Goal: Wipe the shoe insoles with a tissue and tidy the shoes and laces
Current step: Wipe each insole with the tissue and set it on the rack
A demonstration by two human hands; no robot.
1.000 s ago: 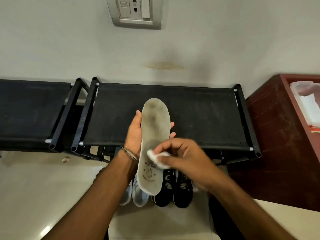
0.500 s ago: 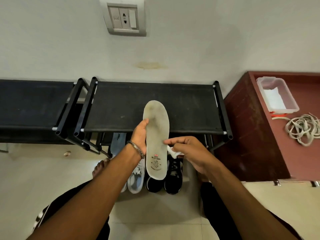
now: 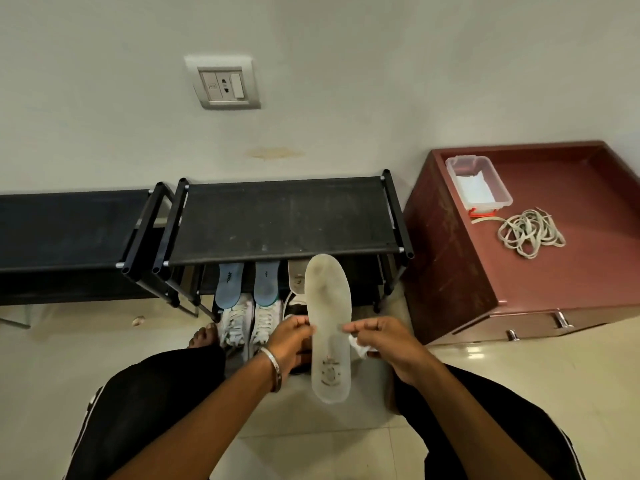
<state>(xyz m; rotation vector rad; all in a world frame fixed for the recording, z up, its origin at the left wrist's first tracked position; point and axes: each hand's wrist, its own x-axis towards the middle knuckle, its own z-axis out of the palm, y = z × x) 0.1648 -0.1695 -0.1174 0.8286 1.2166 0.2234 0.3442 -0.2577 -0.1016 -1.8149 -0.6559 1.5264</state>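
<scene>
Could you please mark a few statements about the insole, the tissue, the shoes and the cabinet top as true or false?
1. Both hands hold the grey-white insole by its edges. True: left hand, right hand.
2. The tissue lies on the black rack. False: it is in the right hand.
3. Two blue insoles lean above the white shoes. True.
4. The laces are threaded into the shoes. False: they lie bundled on the red-brown cabinet.
5. The clear plastic box sits on the floor. False: on the cabinet.
</scene>
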